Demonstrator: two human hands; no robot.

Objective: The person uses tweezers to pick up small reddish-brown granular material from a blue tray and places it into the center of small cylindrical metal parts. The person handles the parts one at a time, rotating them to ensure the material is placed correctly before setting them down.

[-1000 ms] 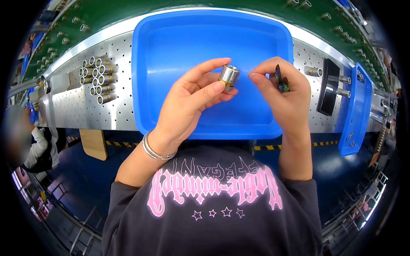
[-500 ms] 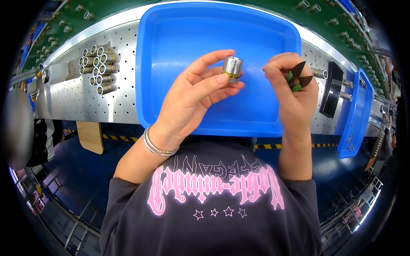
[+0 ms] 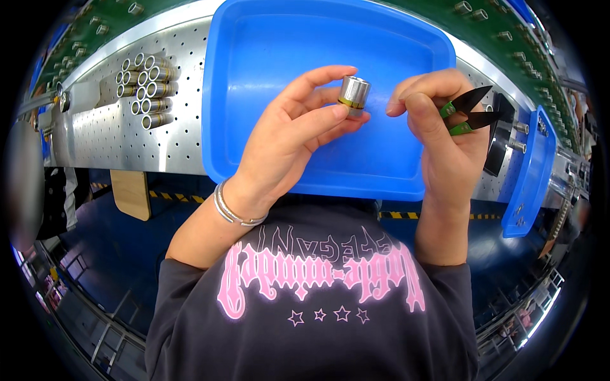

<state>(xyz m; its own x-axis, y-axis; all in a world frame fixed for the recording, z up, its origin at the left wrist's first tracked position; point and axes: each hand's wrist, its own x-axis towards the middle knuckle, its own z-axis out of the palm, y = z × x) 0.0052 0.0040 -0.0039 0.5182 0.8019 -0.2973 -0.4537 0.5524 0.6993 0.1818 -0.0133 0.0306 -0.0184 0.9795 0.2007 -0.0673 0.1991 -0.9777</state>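
Between the thumb and fingers of my left hand [image 3: 279, 136] stands a short silver metal cylinder [image 3: 356, 89], open at its top, with a yellow band near its lower end. It is held upright above the blue tray [image 3: 267, 41]. To its right, apart from it, my right hand [image 3: 448, 136] is closed round a pair of snips [image 3: 475, 100] with green handles and dark pointed blades. The blades stick out to the right, spread apart. Thumb and forefinger of that hand are bent close together; whether something small sits between them I cannot tell.
Several similar cylinders [image 3: 152, 89] lie grouped on the perforated metal bench [image 3: 184, 140] at left. At right are a black box-like thing [image 3: 495, 149], a few more cylinders [image 3: 518, 147] and a narrow blue tray [image 3: 524, 190]. A green surface [image 3: 438, 9] with scattered cylinders runs along the back.
The cylinder has moved slightly right and up with my left hand. My right hand has turned, so the snips' blades point further right and show more of their green handles.
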